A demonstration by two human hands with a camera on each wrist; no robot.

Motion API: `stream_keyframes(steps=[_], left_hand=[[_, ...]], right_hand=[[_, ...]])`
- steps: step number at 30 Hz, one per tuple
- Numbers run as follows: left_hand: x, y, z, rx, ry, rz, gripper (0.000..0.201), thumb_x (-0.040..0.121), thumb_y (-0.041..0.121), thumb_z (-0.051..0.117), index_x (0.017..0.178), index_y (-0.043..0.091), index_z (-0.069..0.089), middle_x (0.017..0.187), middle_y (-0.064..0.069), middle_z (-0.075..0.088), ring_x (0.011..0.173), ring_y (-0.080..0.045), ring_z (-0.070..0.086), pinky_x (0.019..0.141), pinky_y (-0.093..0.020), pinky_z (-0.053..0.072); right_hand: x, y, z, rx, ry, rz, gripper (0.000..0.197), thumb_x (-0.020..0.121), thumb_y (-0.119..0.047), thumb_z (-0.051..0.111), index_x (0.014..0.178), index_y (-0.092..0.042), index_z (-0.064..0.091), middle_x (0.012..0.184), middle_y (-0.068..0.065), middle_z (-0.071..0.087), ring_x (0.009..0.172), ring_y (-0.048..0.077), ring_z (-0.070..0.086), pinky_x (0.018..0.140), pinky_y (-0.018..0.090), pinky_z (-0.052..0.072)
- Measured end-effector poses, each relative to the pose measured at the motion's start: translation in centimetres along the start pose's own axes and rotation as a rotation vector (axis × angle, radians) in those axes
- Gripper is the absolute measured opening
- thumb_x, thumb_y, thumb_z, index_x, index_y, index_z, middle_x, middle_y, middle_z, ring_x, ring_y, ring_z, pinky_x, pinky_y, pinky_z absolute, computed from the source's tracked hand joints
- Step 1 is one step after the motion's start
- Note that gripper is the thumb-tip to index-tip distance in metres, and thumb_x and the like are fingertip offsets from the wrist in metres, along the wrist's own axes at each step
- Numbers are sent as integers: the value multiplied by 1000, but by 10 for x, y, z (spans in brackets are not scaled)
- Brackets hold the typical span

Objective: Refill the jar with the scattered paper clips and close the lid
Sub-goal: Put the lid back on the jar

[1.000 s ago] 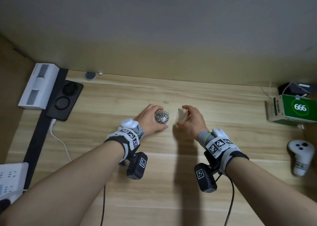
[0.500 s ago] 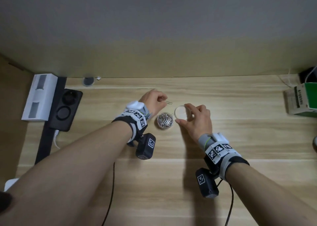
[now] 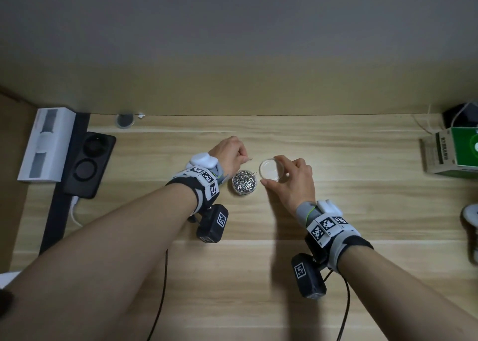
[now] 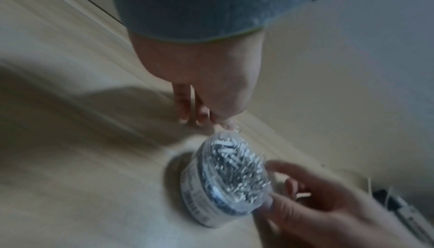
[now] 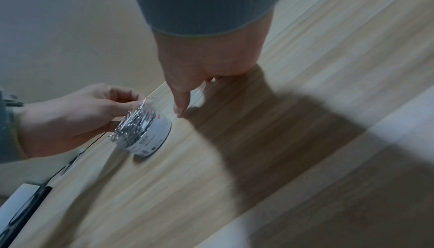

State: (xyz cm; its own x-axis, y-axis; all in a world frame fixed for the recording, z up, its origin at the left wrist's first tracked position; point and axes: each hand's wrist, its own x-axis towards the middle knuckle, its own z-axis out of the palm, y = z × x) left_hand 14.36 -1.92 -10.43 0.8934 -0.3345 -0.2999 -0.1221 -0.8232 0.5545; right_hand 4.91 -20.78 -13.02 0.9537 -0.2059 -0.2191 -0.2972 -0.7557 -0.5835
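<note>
A small clear jar (image 3: pixel 244 182), piled full of silver paper clips, stands open on the wooden desk (image 3: pixel 336 211). My left hand (image 3: pixel 243 159) is just behind it and pinches a single paper clip (image 3: pixel 249 158) between thumb and fingertip, close above the jar's far rim. In the left wrist view the jar (image 4: pixel 225 177) sits below the pinching fingertips (image 4: pixel 223 123). To the jar's right, my right hand (image 3: pixel 272 171) holds the clear round lid (image 3: pixel 267 166) by its edge, face up. The right wrist view shows the jar (image 5: pixel 143 131) and, faintly, the lid (image 5: pixel 199 92).
At the desk's left edge lie a white box (image 3: pixel 46 144) and a black twin-ring pad (image 3: pixel 89 164) with a white cable. A green and white carton (image 3: pixel 457 149) and a white controller (image 3: pixel 470 216) sit at the right edge. A wall backs the desk.
My left hand let go of the jar, reached behind it and picked up the loose paper clip. The right hand turned the lid flat and brought it closer to the jar.
</note>
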Motion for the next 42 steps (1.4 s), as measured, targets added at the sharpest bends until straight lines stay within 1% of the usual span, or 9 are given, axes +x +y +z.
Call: stream_keyframes(steps=[8,15,19,23,27,31,35,39,42], left_hand=[[-39,4,-17,-259,17,14,7,78,20,73,75,22,68,67,6,66,60,-7,56,66,-27,49],[-66,16,-11,-116,-19,-22,5,75,22,69,75,26,69,64,12,62,65,-7,58,64,-22,46],[-71,20,-7,-152,27,-74,7,73,26,67,79,29,64,66,10,63,66,-10,60,63,-27,47],[-80,16,-11,-218,115,-93,11,78,22,62,88,27,63,65,8,58,64,-13,54,61,-27,42],[-87,10,-10,-262,189,-139,29,82,9,51,102,26,63,81,7,63,74,-17,57,69,-27,44],[-90,5,-5,-337,128,-180,43,83,0,51,121,16,62,111,0,67,88,-19,61,82,-26,48],[-90,3,-3,-418,117,-237,40,82,-6,52,116,10,66,113,-7,68,88,-29,68,75,-30,52],[-88,-1,-2,-478,94,-294,40,83,-5,52,117,9,65,109,-9,70,92,-28,69,84,-38,56],[-88,-7,0,-539,99,-342,39,82,-3,50,117,8,65,112,-11,70,98,-28,68,86,-43,56]], right_hand=[[-9,-10,-3,162,-2,53,71,61,-51,82,124,-27,61,113,-4,52,106,24,55,92,37,50],[-28,-17,-13,220,-55,52,76,68,-17,84,137,-12,54,127,0,53,109,13,54,97,19,39],[-35,-20,-16,276,-61,9,73,69,-4,78,137,-8,53,133,4,53,118,19,54,108,30,41],[-41,-28,-16,334,-92,-8,73,68,2,75,136,-12,54,127,4,59,105,16,55,103,40,46],[-40,-36,-12,347,-128,12,75,68,1,74,138,-12,52,129,3,60,110,22,58,102,43,47],[-37,-41,-12,342,-124,6,74,72,1,71,141,-14,49,133,2,59,102,20,60,98,32,49],[-37,-50,-15,402,-120,-7,71,77,6,67,143,-12,47,130,1,58,80,12,58,79,12,47],[-35,-61,-15,455,-162,-45,69,74,3,76,137,-12,52,117,-5,60,66,11,55,64,15,52],[-34,-68,-12,460,-184,-53,75,66,-6,87,133,-14,54,114,-4,59,68,10,52,66,17,50]])
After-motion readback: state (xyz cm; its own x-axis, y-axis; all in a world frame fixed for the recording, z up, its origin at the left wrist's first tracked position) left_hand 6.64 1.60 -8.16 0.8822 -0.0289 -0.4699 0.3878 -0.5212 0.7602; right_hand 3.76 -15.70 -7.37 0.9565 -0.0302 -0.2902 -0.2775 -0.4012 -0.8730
